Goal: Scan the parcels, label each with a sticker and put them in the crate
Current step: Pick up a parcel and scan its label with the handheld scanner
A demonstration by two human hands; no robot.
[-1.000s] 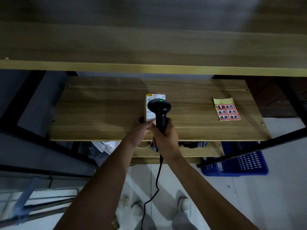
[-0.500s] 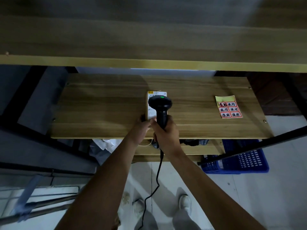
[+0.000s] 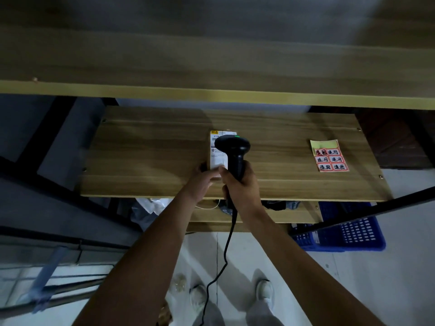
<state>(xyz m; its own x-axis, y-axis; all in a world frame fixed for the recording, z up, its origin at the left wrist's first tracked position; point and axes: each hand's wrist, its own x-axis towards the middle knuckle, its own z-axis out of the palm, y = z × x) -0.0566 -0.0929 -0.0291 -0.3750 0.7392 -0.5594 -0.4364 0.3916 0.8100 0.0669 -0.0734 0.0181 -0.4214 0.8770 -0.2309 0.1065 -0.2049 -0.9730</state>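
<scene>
A small parcel [image 3: 217, 158] with a white shipping label lies on the wooden shelf [image 3: 146, 156], near its middle. My left hand [image 3: 202, 181] holds the parcel's near end. My right hand [image 3: 242, 189] grips the handle of a black barcode scanner [image 3: 231, 147], whose head hangs just above the label and hides part of it; a green light shows on the head. A sheet of red stickers [image 3: 329, 157] lies on the shelf to the right. The blue crate [image 3: 348, 234] stands on the floor under the shelf's right end.
A higher wooden shelf [image 3: 211, 67] overhangs the work shelf. Black metal frame bars [image 3: 367, 214] cross at the right and left. The scanner cable [image 3: 223, 260] hangs down to the floor between my arms. Bags and clutter lie on a lower board under the shelf.
The scanner and both hands stay over the parcel; the view has shifted slightly, and the scanner head has edged a little over the label.
</scene>
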